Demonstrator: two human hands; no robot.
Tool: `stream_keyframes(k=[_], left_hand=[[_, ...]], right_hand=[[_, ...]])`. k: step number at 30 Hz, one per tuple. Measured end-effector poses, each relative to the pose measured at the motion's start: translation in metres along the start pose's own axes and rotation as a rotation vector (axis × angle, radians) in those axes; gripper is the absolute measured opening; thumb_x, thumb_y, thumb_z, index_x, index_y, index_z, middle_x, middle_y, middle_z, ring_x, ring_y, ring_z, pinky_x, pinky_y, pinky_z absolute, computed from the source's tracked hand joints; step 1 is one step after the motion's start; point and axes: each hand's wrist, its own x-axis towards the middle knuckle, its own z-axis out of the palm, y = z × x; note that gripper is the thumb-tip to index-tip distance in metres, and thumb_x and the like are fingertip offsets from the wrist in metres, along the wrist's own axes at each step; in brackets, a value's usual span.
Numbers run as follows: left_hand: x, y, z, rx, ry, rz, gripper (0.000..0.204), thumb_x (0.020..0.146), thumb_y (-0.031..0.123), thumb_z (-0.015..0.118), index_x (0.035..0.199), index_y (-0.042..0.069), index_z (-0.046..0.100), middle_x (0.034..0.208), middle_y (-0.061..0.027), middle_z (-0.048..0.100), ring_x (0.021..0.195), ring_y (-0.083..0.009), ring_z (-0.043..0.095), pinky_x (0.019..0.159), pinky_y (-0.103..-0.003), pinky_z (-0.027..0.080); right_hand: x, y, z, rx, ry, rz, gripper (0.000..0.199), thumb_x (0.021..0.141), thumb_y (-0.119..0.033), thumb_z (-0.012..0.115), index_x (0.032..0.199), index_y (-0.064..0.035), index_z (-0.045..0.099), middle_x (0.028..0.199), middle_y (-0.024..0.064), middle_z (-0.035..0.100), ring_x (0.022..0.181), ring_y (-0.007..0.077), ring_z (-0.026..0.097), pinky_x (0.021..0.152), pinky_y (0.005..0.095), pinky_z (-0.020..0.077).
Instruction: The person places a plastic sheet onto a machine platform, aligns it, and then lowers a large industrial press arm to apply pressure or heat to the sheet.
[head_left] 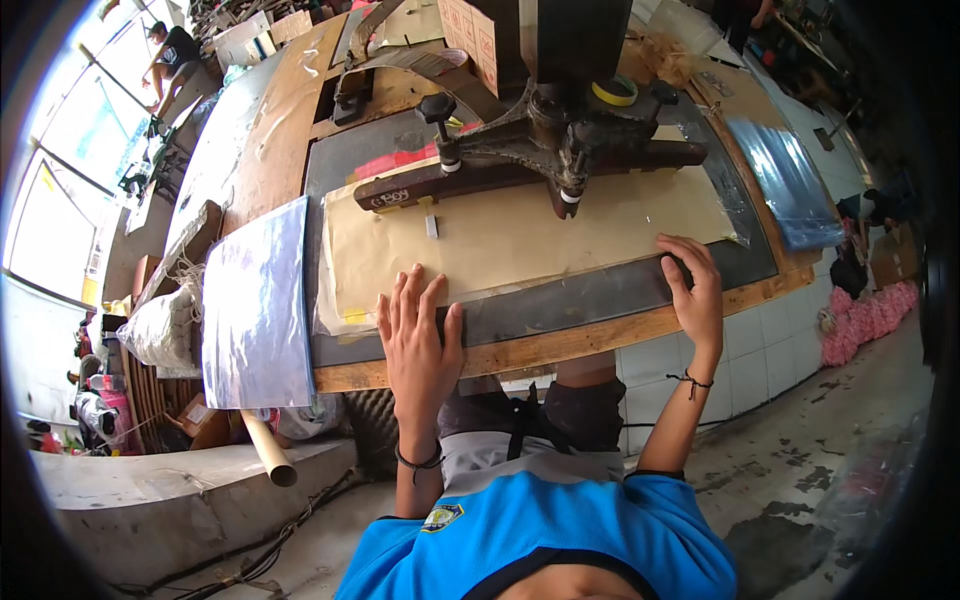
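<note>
A tan paper sheet (500, 245) lies on the dark grey work surface (560, 310) before me. Across its far part runs a long dark metal bar (420, 186), under the black machine head (545, 130). My left hand (415, 335) rests at the sheet's near left edge, fingers spread, nothing in it. Beside the sheet's near right edge is my right hand (697, 290), its fingers bent and thumb apart, holding nothing that I can see. A small grey piece (432, 226) sits on the sheet just beyond my left fingertips.
Stacked clear plastic sheets (258, 310) hang over the table's left front; more bluish plastic sheets (785, 185) lie at the right edge. A yellow tape roll (614, 92) is behind the machine head. A cardboard tube (268, 450) sticks out below. Another person (175, 55) sits far left.
</note>
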Motion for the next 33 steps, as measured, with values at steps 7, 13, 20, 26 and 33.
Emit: stream_keyframes(k=[7, 13, 20, 26, 33], left_hand=[[0.0, -0.001, 0.0, 0.015, 0.005, 0.017, 0.038, 0.105, 0.029, 0.056, 0.138, 0.01, 0.061, 0.155, -0.0154, 0.05, 0.149, -0.0358, 0.04, 0.126, -0.052, 0.022], [0.001, 0.0, -0.002, 0.005, -0.002, 0.025, 0.039, 0.103, 0.028, 0.059, 0.138, 0.01, 0.061, 0.155, -0.0155, 0.05, 0.149, -0.0365, 0.04, 0.126, -0.052, 0.022], [0.003, 0.0, -0.005, -0.004, -0.008, 0.022, 0.039, 0.1, 0.026, 0.063, 0.135, 0.009, 0.062, 0.153, -0.0145, 0.052, 0.147, -0.0373, 0.042, 0.125, -0.053, 0.023], [0.005, 0.002, -0.007, -0.038, 0.012, -0.001, 0.03, 0.096, 0.02, 0.067, 0.125, 0.01, 0.069, 0.147, -0.013, 0.058, 0.144, -0.0364, 0.047, 0.124, -0.053, 0.027], [0.004, -0.004, -0.003, -0.18, 0.069, -0.054, 0.011, 0.09, 0.01, 0.069, 0.1, 0.008, 0.074, 0.132, -0.0112, 0.067, 0.137, -0.0369, 0.054, 0.121, -0.054, 0.032]], right_hand=[[0.002, -0.002, 0.002, 0.005, 0.002, 0.005, 0.029, 0.103, -0.029, 0.064, 0.116, -0.0051, 0.074, 0.124, 0.0084, 0.073, 0.124, 0.0287, 0.062, 0.109, 0.0418, 0.0458], [0.0, -0.005, 0.001, -0.004, -0.003, 0.006, 0.027, 0.103, -0.026, 0.065, 0.116, -0.0045, 0.074, 0.123, 0.0085, 0.073, 0.124, 0.0289, 0.062, 0.108, 0.0414, 0.0469], [0.001, -0.001, 0.003, -0.036, -0.019, 0.01, 0.024, 0.102, -0.023, 0.065, 0.114, -0.004, 0.074, 0.125, 0.0083, 0.073, 0.125, 0.0288, 0.062, 0.108, 0.0414, 0.047], [0.001, 0.0, 0.003, -0.074, -0.046, 0.019, 0.024, 0.103, -0.022, 0.064, 0.113, -0.0034, 0.074, 0.126, 0.0083, 0.073, 0.126, 0.0291, 0.061, 0.109, 0.0418, 0.0464], [0.001, 0.004, -0.003, -0.145, -0.154, -0.012, 0.022, 0.103, -0.02, 0.062, 0.113, -0.003, 0.072, 0.133, 0.0088, 0.069, 0.13, 0.0302, 0.057, 0.112, 0.0439, 0.0435]])
